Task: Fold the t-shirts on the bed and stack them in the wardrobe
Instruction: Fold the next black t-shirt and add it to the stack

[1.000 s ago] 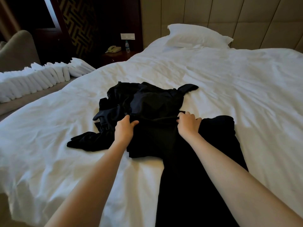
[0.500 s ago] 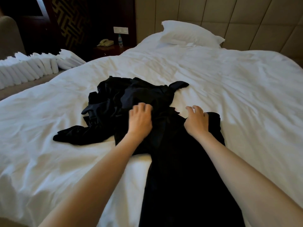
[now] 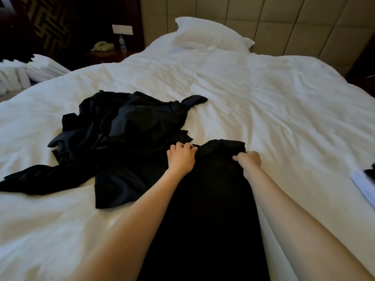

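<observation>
A long, narrow black t-shirt (image 3: 215, 199) lies folded lengthwise on the white bed (image 3: 274, 110), running from the near edge toward the middle. My left hand (image 3: 181, 158) grips its far left corner with curled fingers. My right hand (image 3: 249, 160) pinches its far right corner. A crumpled heap of black t-shirts (image 3: 121, 134) lies just left of the folded one, partly overlapping it. The wardrobe is out of view.
A white pillow (image 3: 211, 35) lies at the headboard. Rolled white towels (image 3: 18, 76) line a bench on the left. A nightstand (image 3: 107, 55) holds a telephone (image 3: 102, 46) and a water bottle (image 3: 122, 44). A white item (image 3: 363, 185) lies at the bed's right edge.
Both hands let go of the crumpled heap, shifted right and closed on the far end of the long folded t-shirt. The camera view swung to the right.
</observation>
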Demonstrator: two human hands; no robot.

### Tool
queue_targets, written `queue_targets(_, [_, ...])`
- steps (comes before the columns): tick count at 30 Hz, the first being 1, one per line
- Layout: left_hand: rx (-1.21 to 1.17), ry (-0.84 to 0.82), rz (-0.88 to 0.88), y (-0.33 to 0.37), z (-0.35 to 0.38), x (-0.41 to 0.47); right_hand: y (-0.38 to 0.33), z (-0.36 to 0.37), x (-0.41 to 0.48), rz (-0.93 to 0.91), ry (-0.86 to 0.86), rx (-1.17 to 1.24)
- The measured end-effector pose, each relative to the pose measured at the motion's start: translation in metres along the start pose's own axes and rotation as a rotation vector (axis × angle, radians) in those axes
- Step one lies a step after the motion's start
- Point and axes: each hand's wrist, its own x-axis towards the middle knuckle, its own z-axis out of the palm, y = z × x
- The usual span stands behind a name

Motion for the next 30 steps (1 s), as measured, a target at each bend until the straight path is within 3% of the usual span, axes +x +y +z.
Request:
queue_targets(4, [-0.039, -0.08, 0.038, 0.005, -0.002, 0.011, 0.003, -0.007, 0.007, 0.043, 0.017, 0.158])
queue_targets(7, [-0.223, -0.004, 0.089, 0.003, -0.012, 0.014, 0.004, -0.012, 0.016, 0.069, 0.031, 0.204])
queue_targets(10, [-0.419, 0.075, 0.024, -0.001, -0.021, 0.017, 0.005, -0.012, 0.017, 0.049, 0.059, 0.18])
queue_targets(13, [-0.269, 0.033, 0.037, -0.005, -0.016, 0.02, 0.005, -0.009, 0.014, 0.001, 0.076, 0.141])
queue_targets(16, [-0.052, -0.065, 0.101, 0.001, -0.007, 0.023, 0.004, -0.008, 0.015, -0.021, -0.035, 0.125])
queue_targets(20, [-0.083, -0.111, 0.081, 0.02, -0.001, 0.03, 0.003, -0.01, 0.016, -0.038, -0.164, 0.17])
queue_targets(22, [-0.164, -0.113, 0.05, 0.025, 0.001, 0.034, 0.006, -0.009, 0.02, -0.063, -0.116, 0.165])
queue_targets(26, [-0.295, 0.035, 0.066, 0.029, 0.005, 0.044, 0.015, -0.007, 0.03, -0.12, 0.022, 0.125])
queue_targets(30, [-0.007, 0.055, 0.102, 0.028, 0.019, 0.044, 0.02, -0.004, 0.036, -0.159, 0.059, 0.038])
